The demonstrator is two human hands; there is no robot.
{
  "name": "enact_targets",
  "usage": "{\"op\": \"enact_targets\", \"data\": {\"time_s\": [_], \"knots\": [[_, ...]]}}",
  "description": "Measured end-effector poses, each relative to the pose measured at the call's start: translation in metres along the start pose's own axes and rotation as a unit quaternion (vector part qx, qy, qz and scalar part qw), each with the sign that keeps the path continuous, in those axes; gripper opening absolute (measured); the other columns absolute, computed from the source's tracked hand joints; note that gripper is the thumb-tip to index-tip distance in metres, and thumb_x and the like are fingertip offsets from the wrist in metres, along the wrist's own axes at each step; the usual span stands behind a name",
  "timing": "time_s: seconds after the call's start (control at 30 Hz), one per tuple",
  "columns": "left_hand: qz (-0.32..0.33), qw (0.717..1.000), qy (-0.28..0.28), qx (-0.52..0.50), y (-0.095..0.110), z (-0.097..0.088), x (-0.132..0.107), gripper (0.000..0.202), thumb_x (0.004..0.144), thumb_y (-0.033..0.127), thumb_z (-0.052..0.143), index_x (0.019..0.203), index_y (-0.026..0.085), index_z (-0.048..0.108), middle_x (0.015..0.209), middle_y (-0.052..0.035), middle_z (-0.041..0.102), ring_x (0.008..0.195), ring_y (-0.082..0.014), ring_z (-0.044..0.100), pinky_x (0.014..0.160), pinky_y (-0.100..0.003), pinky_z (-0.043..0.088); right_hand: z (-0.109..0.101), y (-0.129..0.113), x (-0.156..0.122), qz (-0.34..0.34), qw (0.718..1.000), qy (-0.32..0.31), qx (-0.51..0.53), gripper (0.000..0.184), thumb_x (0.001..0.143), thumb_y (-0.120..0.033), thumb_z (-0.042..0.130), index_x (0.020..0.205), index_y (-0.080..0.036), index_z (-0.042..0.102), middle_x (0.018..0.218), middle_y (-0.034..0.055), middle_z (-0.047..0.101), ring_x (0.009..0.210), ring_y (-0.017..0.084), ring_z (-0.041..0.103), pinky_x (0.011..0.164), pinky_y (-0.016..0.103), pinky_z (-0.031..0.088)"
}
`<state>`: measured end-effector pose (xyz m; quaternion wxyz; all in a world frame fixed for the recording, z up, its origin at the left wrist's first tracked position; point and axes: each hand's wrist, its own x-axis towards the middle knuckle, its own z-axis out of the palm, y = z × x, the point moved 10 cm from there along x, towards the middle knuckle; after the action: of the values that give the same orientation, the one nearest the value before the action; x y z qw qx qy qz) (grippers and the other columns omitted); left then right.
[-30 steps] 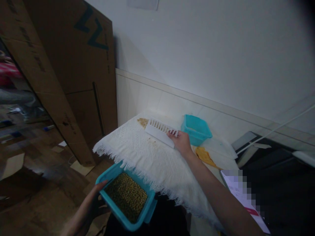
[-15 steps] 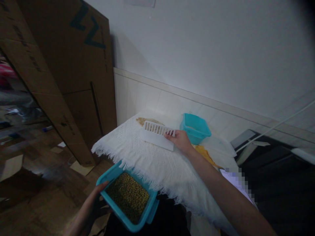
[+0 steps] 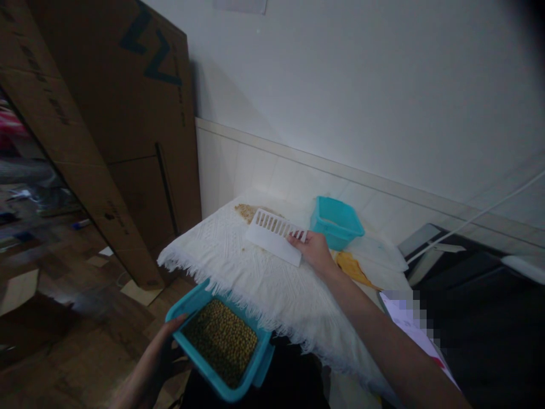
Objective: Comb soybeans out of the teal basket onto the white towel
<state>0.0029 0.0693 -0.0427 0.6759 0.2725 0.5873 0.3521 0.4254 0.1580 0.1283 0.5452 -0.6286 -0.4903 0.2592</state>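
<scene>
My left hand (image 3: 155, 358) grips the left end of a teal tray (image 3: 255, 372) filled with small green-yellow beans (image 3: 221, 341), held below the near edge of a table. My right hand (image 3: 314, 250) is closed on the right end of a white slotted scraper (image 3: 272, 236), which rests on a white fringed cloth (image 3: 255, 278) covering the table. A small heap of brownish grains (image 3: 249, 211) lies on the cloth just beyond the scraper. A second, empty-looking teal tray (image 3: 336, 221) stands on the cloth to the right of my right hand.
Large cardboard boxes (image 3: 106, 113) lean at the left over a wooden floor (image 3: 63, 318). A yellow object (image 3: 351, 267) lies by my right wrist. Papers (image 3: 413, 329), a dark surface, a white cable (image 3: 472, 218) and the wall fill the right and back.
My right hand has slid the scraper a little towards me and tilted it across the cloth, away from the grain heap. The teal tray in my left hand has barely shifted.
</scene>
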Motion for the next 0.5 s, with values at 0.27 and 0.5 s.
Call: {"op": "enact_targets", "data": {"time_s": [0.27,0.5], "knots": [[-0.012,1.000,0.029,-0.003,0.001,-0.003,0.001,0.071,0.080,0.069,0.091,0.138,0.027,0.088,0.106,-0.0148,0.095,0.117,-0.0493,0.088,0.093,-0.062,0.073,0.002,-0.001,-0.006,0.017,0.999,-0.003,0.038,0.069,0.054,-0.079,0.105,0.083,-0.017,0.090,0.089,0.0139,0.091,0.078,0.029,0.080,0.068,0.036,0.060],[-0.013,0.999,0.032,-0.010,0.001,-0.004,0.000,0.071,0.079,0.065,0.092,0.137,0.026,0.089,0.107,-0.0158,0.095,0.117,-0.0496,0.088,0.088,-0.059,0.073,0.015,0.005,-0.014,0.024,0.999,-0.026,0.038,0.067,0.055,-0.077,0.106,0.083,-0.017,0.091,0.088,0.0128,0.091,0.078,0.031,0.082,0.069,0.037,0.061]]}}
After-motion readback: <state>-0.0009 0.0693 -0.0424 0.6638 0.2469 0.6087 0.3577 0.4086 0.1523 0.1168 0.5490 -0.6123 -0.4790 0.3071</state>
